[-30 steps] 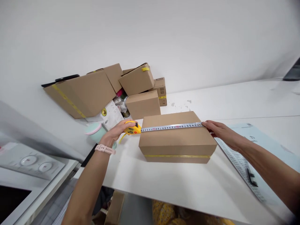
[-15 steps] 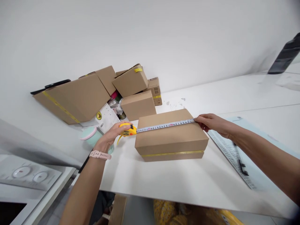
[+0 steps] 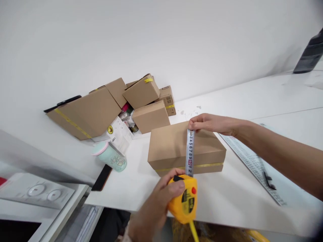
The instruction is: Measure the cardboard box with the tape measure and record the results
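A closed cardboard box (image 3: 166,148) with a yellow strip along its near side lies on the white table. My left hand (image 3: 156,201) is wrapped round the yellow case of a tape measure (image 3: 185,201), in front of the box near the table's front edge. From the case the silver blade runs away from me across the box's top. At the box's far edge my right hand (image 3: 207,122) pinches the blade's end between thumb and fingers. A yellow wrist strap hangs from the case.
Several more cardboard boxes (image 3: 151,117) are stacked by the wall at the back left. A mint-green tumbler (image 3: 112,156) stands left of the box. To the right lies a light-blue printed mat (image 3: 285,178) with a black pen-like object (image 3: 269,181).
The tape blade lay along the box's length and now crosses its width, with less of it drawn out. My left hand came right and nearer; my right hand shifted left.
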A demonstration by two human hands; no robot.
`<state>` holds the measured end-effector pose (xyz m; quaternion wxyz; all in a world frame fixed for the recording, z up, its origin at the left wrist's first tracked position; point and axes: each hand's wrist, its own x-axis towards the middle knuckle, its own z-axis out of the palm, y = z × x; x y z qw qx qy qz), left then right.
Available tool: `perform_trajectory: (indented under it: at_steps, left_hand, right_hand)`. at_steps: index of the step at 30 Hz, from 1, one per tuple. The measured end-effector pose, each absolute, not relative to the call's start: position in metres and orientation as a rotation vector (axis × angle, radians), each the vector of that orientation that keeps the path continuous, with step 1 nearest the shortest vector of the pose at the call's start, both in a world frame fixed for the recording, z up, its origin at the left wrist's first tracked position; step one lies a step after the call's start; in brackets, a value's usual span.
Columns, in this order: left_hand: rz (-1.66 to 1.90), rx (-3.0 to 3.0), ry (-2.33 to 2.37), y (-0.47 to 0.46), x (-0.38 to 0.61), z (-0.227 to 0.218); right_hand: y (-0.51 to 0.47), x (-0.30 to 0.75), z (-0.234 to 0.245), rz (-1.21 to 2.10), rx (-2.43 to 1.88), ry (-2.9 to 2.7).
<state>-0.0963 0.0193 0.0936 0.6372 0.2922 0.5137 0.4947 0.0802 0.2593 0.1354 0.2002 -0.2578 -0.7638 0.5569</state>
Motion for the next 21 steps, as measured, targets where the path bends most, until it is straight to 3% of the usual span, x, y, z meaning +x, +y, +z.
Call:
perform_trajectory:
  at_steps: [5, 12, 21]
  left_hand:
    - [1.34, 0.508, 1.067, 0.047, -0.055, 0.091]
    - [1.294, 0.41, 1.147, 0.101, -0.056, 0.138]
    - [1.223, 0.473, 1.31, 0.151, -0.081, 0.142]
  right_hand:
    - [0.276, 0.062, 0.124, 1.689, -0.727, -2.197]
    - [0.314, 0.035, 0.103, 1.105, -1.088, -2.137]
    - [0.312, 0.025, 0.088, 0.877, -1.011, -2.213]
